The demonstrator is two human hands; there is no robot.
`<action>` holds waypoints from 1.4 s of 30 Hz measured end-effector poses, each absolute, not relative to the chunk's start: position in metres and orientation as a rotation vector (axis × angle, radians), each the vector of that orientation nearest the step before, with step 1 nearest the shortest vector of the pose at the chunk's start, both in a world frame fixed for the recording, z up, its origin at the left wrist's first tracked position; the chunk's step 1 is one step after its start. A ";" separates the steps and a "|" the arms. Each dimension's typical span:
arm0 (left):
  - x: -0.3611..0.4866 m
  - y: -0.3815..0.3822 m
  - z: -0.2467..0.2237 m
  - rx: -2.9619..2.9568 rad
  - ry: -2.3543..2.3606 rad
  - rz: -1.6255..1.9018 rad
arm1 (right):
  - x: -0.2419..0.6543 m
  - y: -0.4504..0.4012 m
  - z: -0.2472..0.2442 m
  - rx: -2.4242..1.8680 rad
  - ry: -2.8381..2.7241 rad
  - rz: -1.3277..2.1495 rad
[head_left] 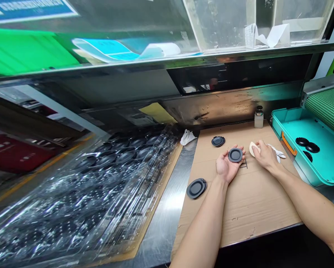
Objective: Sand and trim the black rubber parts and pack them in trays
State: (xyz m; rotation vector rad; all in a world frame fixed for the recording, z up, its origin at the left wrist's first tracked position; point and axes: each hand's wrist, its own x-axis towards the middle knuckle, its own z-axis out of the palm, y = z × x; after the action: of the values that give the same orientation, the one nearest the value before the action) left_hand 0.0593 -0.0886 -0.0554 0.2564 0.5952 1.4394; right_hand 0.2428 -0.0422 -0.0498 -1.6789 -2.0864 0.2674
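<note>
My left hand [229, 166] is palm up over the cardboard sheet [251, 204], its fingers round a small dark grey oval part [235, 155]. To its right, my right hand [266, 155] pinches a cream-coloured pad [253, 149], a short gap away from the part. One black oval part [218, 141] lies on the cardboard beyond my left hand. Another dark oval part [196, 188] lies near the cardboard's left edge, beside my left forearm. A white glove or cloth [277, 152] is partly hidden behind my right hand.
Clear plastic trays [100, 193] with black parts fill the left side. A teal bin [329, 156] holding several black parts stands at the right, beside a green conveyor [329, 104]. A small bottle [258, 117] stands at the back. A crumpled white cloth [187, 137] lies near the trays.
</note>
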 end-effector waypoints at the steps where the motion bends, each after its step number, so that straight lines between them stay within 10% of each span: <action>1: 0.058 -0.088 -0.055 0.252 0.588 1.438 | 0.244 -0.042 -0.050 -1.677 -2.086 0.269; 12: 0.074 -0.082 -0.076 0.455 0.691 1.409 | 0.230 -0.060 -0.045 -1.300 -2.105 0.525; 30: 0.058 -0.087 -0.052 0.155 0.721 1.379 | 0.258 -0.045 -0.031 -1.839 -2.165 -0.076; 42: 0.072 -0.091 -0.056 0.534 0.878 1.307 | 0.239 -0.049 -0.029 -1.146 -2.122 0.535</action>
State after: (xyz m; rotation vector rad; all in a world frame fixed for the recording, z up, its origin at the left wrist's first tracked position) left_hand 0.0725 -0.0907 -0.0555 0.5341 0.8775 1.3073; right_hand 0.2392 -0.0492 -0.0293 -1.1458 -2.1223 0.5348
